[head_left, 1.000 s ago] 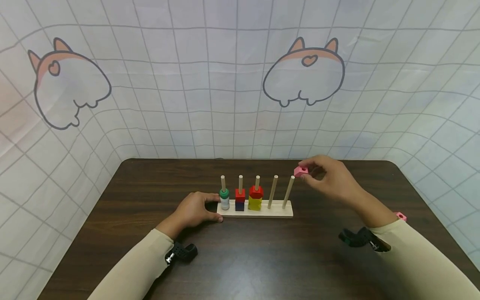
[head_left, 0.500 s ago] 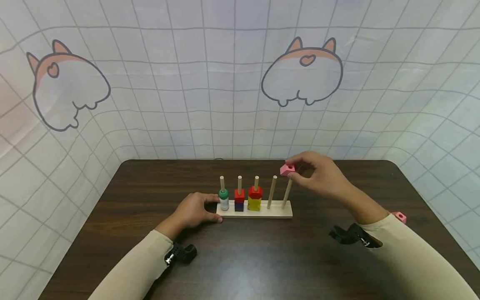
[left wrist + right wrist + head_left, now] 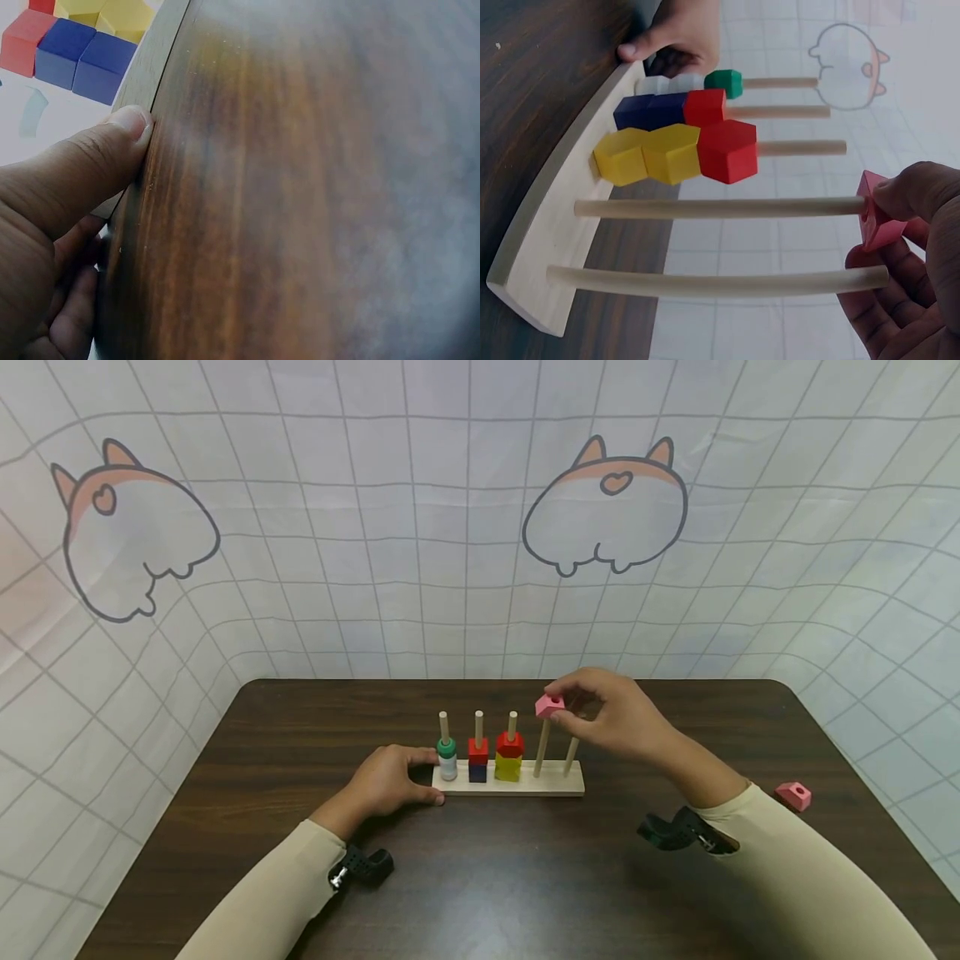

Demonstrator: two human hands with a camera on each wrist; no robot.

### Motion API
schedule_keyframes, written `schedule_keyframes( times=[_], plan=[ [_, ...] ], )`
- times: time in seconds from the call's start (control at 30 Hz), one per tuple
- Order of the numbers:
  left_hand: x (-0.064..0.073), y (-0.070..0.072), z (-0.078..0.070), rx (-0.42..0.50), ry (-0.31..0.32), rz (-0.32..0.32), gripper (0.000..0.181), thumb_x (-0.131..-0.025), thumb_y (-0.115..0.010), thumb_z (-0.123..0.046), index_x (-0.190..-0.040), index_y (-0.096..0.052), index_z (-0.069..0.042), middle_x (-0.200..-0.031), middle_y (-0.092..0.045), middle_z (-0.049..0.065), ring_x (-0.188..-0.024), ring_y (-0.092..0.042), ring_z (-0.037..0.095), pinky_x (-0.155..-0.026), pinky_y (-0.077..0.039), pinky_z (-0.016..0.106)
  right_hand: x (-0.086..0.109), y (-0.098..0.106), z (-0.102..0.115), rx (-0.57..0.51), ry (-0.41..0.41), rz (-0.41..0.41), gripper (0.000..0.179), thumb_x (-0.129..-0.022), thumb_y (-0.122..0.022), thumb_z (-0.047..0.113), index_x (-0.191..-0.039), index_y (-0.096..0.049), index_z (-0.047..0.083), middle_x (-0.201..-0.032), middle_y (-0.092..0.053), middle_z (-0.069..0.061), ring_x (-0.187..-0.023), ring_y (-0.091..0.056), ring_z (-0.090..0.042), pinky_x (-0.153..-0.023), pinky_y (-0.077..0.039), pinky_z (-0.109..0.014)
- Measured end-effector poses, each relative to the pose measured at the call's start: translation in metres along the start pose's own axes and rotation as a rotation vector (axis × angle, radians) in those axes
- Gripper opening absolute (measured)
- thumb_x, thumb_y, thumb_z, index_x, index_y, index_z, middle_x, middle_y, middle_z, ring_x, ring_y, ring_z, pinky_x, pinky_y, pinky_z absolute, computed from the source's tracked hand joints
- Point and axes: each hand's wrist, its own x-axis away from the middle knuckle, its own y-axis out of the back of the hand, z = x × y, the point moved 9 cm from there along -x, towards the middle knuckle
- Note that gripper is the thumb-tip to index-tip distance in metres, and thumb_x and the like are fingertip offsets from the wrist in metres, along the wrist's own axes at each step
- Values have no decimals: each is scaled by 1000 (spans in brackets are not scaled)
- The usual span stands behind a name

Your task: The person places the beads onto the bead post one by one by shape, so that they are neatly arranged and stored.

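Note:
My right hand [image 3: 611, 714] pinches a pink block [image 3: 550, 706] with a hole between thumb and fingers. In the right wrist view the block [image 3: 871, 206] is at the tip of the fourth peg [image 3: 720, 208]; how far the tip has entered the hole cannot be told. My left hand [image 3: 390, 779] grips the left end of the wooden peg board [image 3: 555, 787], thumb on its front edge [image 3: 136, 82]. Three pegs carry blocks: green over white [image 3: 447, 760], red over dark blue [image 3: 477, 762], and red over yellow [image 3: 509, 758]. The fifth peg [image 3: 720, 282] is bare.
Another pink block [image 3: 793, 795] lies on the dark wooden table [image 3: 480, 877] to the right, close to my right sleeve. A white grid-patterned cloth [image 3: 375, 568] with cartoon animals hangs behind the table's far edge.
My right hand has carried the pink block leftward, past the fifth peg to the top of the fourth. The loose pink block has come fully into sight. My left hand stays put.

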Motion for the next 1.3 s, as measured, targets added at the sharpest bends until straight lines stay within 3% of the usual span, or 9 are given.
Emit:
schedule_keyframes(
  times=[0.6,0.9,1.07,1.3],
  plan=[
    [1,-1,0,-5,5,7,60,-74,-94,-37,-126,-75,-16,-130,-69,5,-126,-60,31,-103,-48,51,14,-28,-22,-9,-119,20,36,-88,-80,8,-123,-70,9,-95,-67,5,-83,-60,-14,-68,-54,-31],
    [1,-1,1,2,13,8,60,-74,-93,-37,-127,-74,-16,-132,-68,5,-128,-58,30,-104,-47,51,24,-40,-41,-84,-220,-30,45,-86,-84,8,-126,-63,7,-101,-68,1,-87,-63,-16,-71,-54,-30],
    [1,-1,0,-1,5,9,60,-75,-93,-38,-127,-74,-17,-132,-68,5,-128,-59,31,-104,-46,51,32,-51,-55,-113,-291,-4,33,-87,-84,14,-114,-67,10,-95,-69,2,-84,-65,-15,-74,-56,-33],
    [0,-1,0,5,7,6,60,-74,-93,-38,-127,-74,-17,-132,-68,4,-128,-59,30,-104,-47,50,37,-66,-66,-116,-307,33,19,-87,-84,16,-101,-71,12,-86,-68,6,-78,-63,-14,-69,-55,-34]
  ],
)
